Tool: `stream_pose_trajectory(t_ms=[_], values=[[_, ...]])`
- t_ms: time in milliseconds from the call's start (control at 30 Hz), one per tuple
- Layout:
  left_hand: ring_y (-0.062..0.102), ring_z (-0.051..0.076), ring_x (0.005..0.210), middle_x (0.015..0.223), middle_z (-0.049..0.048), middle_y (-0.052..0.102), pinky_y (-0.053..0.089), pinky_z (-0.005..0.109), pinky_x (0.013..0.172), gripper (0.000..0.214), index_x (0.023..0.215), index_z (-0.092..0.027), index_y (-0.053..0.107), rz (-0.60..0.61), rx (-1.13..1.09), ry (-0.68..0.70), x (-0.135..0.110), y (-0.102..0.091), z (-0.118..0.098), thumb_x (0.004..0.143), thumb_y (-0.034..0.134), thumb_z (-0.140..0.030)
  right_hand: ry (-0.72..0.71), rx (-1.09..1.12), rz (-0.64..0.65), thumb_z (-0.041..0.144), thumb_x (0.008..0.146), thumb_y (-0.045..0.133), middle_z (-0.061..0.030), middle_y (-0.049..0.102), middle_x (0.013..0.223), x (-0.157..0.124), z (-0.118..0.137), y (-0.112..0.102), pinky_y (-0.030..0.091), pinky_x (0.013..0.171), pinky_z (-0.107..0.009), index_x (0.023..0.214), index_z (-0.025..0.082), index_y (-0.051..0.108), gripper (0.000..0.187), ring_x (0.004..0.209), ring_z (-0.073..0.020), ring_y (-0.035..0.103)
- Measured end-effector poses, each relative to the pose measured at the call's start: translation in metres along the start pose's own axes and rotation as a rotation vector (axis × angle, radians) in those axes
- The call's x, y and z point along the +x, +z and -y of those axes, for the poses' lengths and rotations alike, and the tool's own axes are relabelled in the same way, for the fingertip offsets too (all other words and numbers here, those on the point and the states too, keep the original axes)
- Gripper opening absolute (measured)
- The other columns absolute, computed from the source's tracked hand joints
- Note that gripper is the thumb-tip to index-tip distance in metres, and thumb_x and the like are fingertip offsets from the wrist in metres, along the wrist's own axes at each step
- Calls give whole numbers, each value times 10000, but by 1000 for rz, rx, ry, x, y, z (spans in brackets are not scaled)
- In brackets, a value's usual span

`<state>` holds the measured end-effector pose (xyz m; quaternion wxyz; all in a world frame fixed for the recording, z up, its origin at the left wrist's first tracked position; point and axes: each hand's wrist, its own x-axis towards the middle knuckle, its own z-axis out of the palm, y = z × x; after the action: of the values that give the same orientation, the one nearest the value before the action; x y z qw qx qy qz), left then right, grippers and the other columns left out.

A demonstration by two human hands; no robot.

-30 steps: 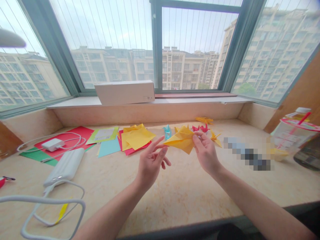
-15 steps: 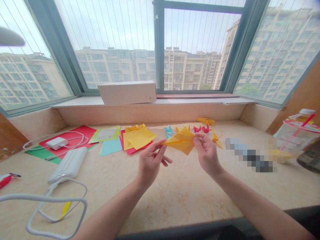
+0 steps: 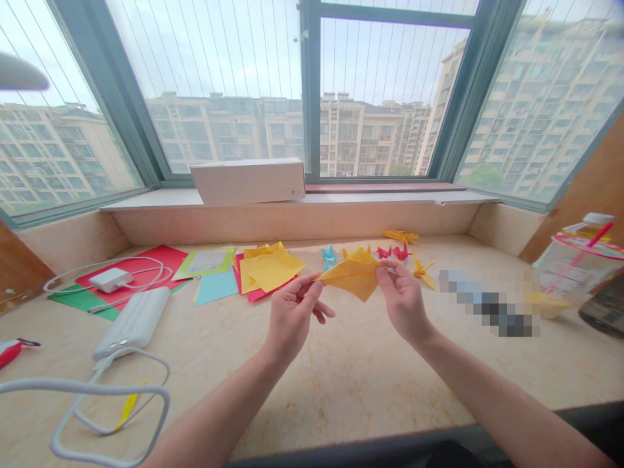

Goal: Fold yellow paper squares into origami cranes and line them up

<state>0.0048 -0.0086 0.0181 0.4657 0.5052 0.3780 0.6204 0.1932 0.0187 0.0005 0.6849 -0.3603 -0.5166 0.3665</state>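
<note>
Between my two hands, raised over the counter, is a folded sheet of yellow origami paper [image 3: 358, 275] with a point hanging down. My left hand [image 3: 296, 315] pinches its left tip between thumb and index finger, the other fingers loosely curled. Gripping the right side of the paper is my right hand [image 3: 403, 299], thumb in front. Behind the paper stand a small blue folded figure [image 3: 328, 255] and red folded cranes [image 3: 400, 251]. A yellow folded figure [image 3: 424, 272] lies just beyond my right hand, and another yellow one [image 3: 400, 236] is farther back.
Left of my hands lie yellow sheets [image 3: 273, 266], a light blue sheet [image 3: 217, 286] and red paper [image 3: 160, 257]. A white power bank [image 3: 132, 323] with cables sits nearer left. A plastic cup [image 3: 575, 273] stands at right; a white box [image 3: 248, 182] rests on the sill.
</note>
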Motion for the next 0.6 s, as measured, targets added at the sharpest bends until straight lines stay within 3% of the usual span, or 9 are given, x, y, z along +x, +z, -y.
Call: stream_pose_trajectory(t_ms=[333, 600], values=[[671, 153, 483, 600, 39, 711, 466, 189, 409, 317, 1038, -112, 683, 61, -63, -56, 2, -5, 6, 813, 709, -335, 27, 41, 13, 451, 836, 676, -28, 725, 842, 1, -2, -1, 527, 716, -324, 967, 239, 587, 265, 803, -208, 683], [687, 132, 500, 1021, 125, 748, 479, 196, 404, 326, 1028, -128, 697, 62, -96, -100, 3, -6, 8, 807, 701, -368, 40, 16, 13, 457, 834, 676, -18, 718, 817, 1, -1, -1, 520, 725, -332, 961, 248, 585, 260, 785, -207, 674]])
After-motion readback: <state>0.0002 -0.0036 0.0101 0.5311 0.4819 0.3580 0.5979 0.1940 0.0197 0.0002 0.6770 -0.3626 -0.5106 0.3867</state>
